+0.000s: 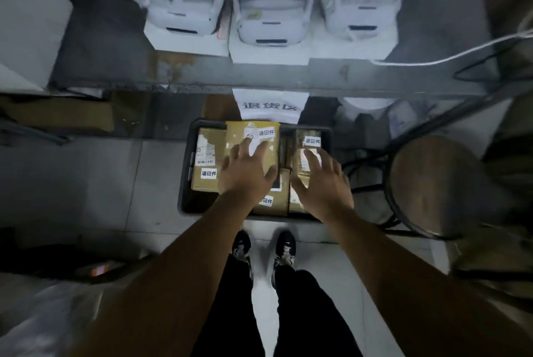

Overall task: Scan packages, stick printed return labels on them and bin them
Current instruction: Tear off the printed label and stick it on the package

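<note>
your black bin (pixel 184 180) sits on the floor under the shelf (pixel 259 79), packed with brown boxes. at its left lies a box (pixel 207 160) with a return label (pixel 208 174). your left hand (pixel 248 172) is spread open, flat over the tall middle box (pixel 253 137). your right hand (pixel 323 180) is open too, fingers over the right box (pixel 305 143). a stool (pixel 432 183) stands just beside the bin.

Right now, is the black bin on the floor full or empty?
Nearly full. Cardboard packages with white return labels cover most of the black bin; only a dark front-left corner looks bare.
</note>
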